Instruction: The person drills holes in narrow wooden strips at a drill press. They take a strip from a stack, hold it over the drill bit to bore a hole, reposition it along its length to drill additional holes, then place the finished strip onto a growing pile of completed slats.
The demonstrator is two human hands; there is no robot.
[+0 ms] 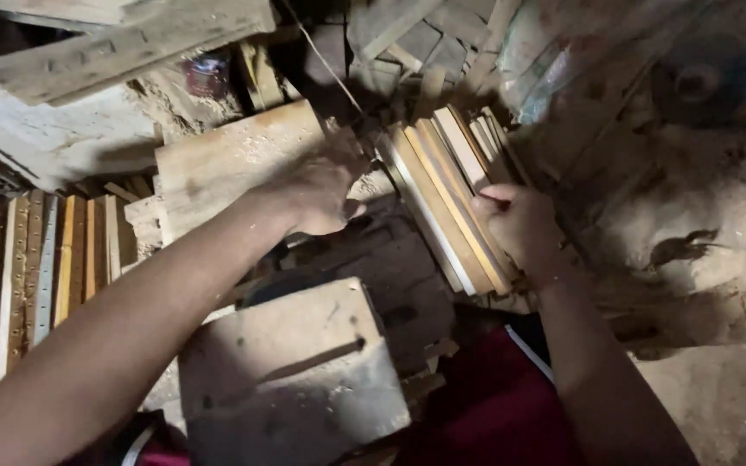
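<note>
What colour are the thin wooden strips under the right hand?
The wooden strips are pale tan with orange-brown edges, seen in the head view beside the right hand.

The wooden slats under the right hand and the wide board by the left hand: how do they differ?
The slats are narrow and many, stacked side by side; the board is one wide, flat piece. The slats show orange-brown and pale edges; the board is evenly pale and dusty. The right hand rests on the slats; the left hand lies over the board's edge. Both are wood.
</note>
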